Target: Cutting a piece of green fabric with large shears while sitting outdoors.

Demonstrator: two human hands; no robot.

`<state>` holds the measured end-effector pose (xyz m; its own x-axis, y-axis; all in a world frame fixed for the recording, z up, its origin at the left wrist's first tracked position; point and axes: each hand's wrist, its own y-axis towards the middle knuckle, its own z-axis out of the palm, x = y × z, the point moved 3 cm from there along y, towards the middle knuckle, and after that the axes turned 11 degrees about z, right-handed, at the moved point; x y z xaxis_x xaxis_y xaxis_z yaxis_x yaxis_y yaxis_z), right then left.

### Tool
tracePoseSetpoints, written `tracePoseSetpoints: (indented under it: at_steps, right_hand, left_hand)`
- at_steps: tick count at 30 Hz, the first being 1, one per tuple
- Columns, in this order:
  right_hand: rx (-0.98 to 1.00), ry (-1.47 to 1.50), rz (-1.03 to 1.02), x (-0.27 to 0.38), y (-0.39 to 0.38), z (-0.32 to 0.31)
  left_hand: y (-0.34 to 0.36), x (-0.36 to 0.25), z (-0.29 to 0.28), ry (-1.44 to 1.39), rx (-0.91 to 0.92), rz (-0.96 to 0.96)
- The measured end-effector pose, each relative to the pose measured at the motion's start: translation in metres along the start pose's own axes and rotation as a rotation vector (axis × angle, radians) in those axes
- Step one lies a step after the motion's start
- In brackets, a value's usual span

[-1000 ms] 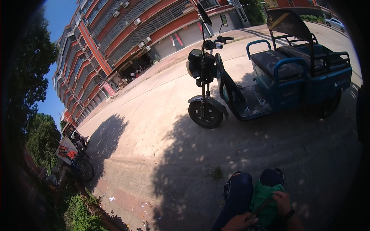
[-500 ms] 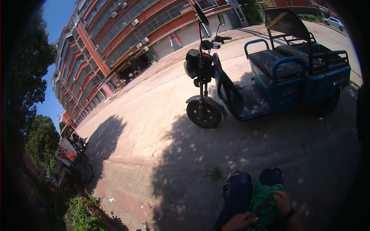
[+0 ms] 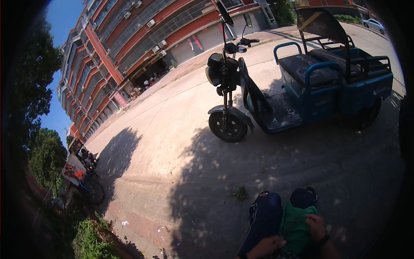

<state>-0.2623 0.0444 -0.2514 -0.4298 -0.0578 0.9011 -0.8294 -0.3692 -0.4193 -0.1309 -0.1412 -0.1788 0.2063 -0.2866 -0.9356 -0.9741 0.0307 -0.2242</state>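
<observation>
A green cloth is spread over my lap, mostly across my right leg. My left hand lies low by the cloth's left edge, its fingers drawn together; what they hold, if anything, is too small and dark to make out. Over the cloth's right side is my right hand, with curled fingers pressed close against the fabric. Whatever sits between those fingertips cannot be seen. A dark band circles the right wrist.
Facing me is a parked blue cargo tricycle with a black seat. To the left stand another parked cycle and a green bush. Tree shade covers the nearby pavement. A red-and-grey building lines the far side.
A dark narrow strip that ran between my two hands over the cloth no longer shows. My left hand has shifted slightly left; the right has barely moved.
</observation>
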Motion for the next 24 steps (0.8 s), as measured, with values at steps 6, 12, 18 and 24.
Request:
tracePoseSetpoints:
  at_steps: [6, 12, 18, 24]
  right_hand:
    - [-0.011, -0.052, -0.04, 0.009, -0.005, 0.003]
    - [-0.019, -0.065, -0.02, 0.011, -0.006, 0.003]
    - [0.007, -0.008, -0.004, 0.014, -0.009, 0.005]
    - [-0.005, -0.016, 0.001, 0.014, -0.011, 0.006]
  left_hand:
    - [-0.002, 0.001, 0.001, 0.195, 0.079, 0.12]
    - [-0.004, 0.005, 0.001, 0.217, 0.132, 0.094]
    - [-0.003, 0.005, 0.002, 0.18, 0.089, 0.141]
    - [-0.004, 0.018, -0.001, -0.355, -0.061, -0.137]
